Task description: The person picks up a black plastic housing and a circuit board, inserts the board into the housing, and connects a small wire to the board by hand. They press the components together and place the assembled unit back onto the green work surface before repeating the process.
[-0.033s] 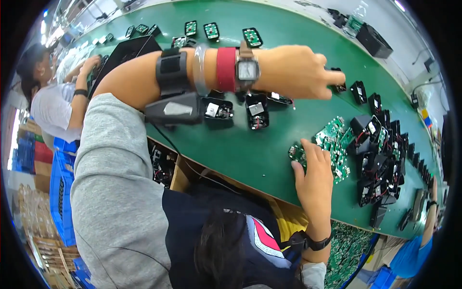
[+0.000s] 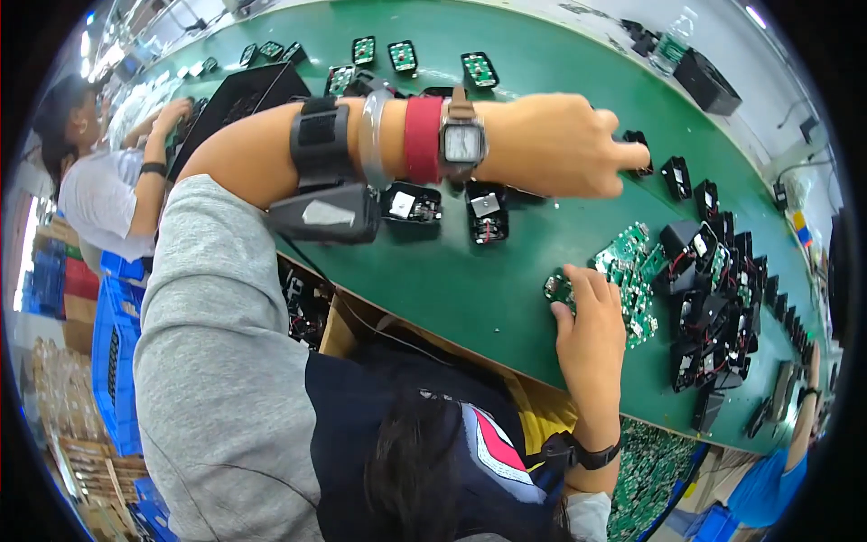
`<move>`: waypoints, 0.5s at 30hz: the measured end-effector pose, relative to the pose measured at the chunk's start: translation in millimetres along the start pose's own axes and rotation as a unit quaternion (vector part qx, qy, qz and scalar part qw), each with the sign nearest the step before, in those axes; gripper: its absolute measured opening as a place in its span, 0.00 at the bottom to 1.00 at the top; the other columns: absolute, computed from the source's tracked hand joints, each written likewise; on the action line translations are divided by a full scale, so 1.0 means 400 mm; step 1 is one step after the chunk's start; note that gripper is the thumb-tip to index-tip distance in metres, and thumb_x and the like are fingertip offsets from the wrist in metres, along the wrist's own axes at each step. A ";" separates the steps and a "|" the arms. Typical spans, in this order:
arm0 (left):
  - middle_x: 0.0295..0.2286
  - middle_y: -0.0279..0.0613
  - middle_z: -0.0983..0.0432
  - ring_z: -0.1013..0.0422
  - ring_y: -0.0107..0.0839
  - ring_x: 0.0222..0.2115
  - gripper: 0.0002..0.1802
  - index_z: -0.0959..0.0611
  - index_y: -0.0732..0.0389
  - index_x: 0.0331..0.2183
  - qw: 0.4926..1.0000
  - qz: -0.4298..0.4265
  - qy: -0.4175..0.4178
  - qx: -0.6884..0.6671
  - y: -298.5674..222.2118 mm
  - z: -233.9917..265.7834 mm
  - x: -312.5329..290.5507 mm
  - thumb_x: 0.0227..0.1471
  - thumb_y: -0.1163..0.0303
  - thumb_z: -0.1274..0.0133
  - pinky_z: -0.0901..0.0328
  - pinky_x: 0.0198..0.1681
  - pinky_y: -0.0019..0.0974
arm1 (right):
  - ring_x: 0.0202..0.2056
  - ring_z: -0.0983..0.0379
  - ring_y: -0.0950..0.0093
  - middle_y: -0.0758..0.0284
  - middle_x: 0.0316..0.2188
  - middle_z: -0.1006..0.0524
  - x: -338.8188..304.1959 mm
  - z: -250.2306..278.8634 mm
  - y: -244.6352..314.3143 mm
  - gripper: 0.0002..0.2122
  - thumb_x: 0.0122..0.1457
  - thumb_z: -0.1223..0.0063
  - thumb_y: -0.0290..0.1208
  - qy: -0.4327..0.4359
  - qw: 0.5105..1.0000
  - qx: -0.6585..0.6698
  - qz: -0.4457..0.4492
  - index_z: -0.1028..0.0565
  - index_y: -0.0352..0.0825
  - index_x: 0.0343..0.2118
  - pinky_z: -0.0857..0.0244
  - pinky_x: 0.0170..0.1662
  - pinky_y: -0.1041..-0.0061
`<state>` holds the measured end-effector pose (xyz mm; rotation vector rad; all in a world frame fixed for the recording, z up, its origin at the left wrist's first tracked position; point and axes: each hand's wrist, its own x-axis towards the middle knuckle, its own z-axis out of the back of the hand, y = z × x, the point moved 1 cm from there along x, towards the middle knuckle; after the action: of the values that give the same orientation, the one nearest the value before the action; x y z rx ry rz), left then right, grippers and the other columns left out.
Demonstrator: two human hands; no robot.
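Note:
My left arm, with a watch at its wrist, reaches across the bench. The left hand (image 2: 555,144) is palm down, its index finger stretched out over a small black casing (image 2: 638,144) and its other fingers bent; the thumb is hidden. I cannot tell whether the finger touches that casing. My right hand (image 2: 591,312) rests low over the bench, thumb and fingers closed on a small green circuit board (image 2: 559,286). Beside it spreads a pile of green circuit boards (image 2: 632,271). Open black casings with parts inside, such as one casing (image 2: 488,214), lie below the left forearm.
Many black casings with red wires (image 2: 713,316) are heaped on the right of the green bench (image 2: 433,280). Green-faced units (image 2: 402,57) line the far side. A bottle (image 2: 671,50) and a black box (image 2: 706,79) stand behind. Co-workers sit left (image 2: 108,199) and right (image 2: 768,483).
My left hand has shifted slightly toward me relative to the casing under its finger. The right hand keeps its hold on the circuit board. The whole view has shifted slightly.

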<state>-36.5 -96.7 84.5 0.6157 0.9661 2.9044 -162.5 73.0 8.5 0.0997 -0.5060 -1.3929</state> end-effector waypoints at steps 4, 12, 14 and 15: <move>0.30 0.36 0.31 0.29 0.31 0.24 0.07 0.23 0.55 0.15 0.999 0.039 -0.026 -0.028 -0.052 0.032 -0.034 0.39 0.67 0.45 0.33 0.19 0.29 | 0.39 0.32 0.61 0.59 0.37 0.29 0.003 -0.008 -0.009 0.22 0.46 0.44 0.18 0.016 0.998 0.005 -0.055 0.31 0.34 0.47 0.37 0.42 0.66; 0.34 0.34 0.35 0.35 0.27 0.28 0.06 0.25 0.55 0.23 0.989 0.103 -0.002 -0.102 -0.116 0.020 -0.093 0.38 0.68 0.46 0.37 0.27 0.29 | 0.27 0.38 0.87 0.74 0.26 0.32 0.003 0.037 -0.027 0.04 0.53 0.47 0.16 -0.133 0.972 0.165 -0.106 0.27 0.29 0.31 0.45 0.28 0.88; 0.36 0.36 0.33 0.33 0.30 0.29 0.06 0.25 0.56 0.24 0.975 0.155 -0.027 -0.157 -0.127 0.024 -0.105 0.38 0.70 0.46 0.34 0.29 0.32 | 0.27 0.37 0.84 0.74 0.25 0.31 0.009 0.030 -0.061 0.06 0.52 0.44 0.19 -0.184 0.909 0.341 -0.152 0.25 0.30 0.33 0.44 0.29 0.88; 0.36 0.36 0.33 0.33 0.30 0.29 0.06 0.25 0.56 0.24 0.975 0.152 -0.029 -0.161 -0.134 0.030 -0.114 0.38 0.70 0.46 0.34 0.29 0.32 | 0.26 0.36 0.86 0.73 0.25 0.30 -0.001 0.050 -0.073 0.05 0.55 0.45 0.21 -0.157 0.860 0.434 -0.219 0.25 0.29 0.35 0.42 0.27 0.88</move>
<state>4.7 -53.0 45.7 0.8825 0.4059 3.1796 -197.2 72.4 15.9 0.7705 -1.4393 -1.5242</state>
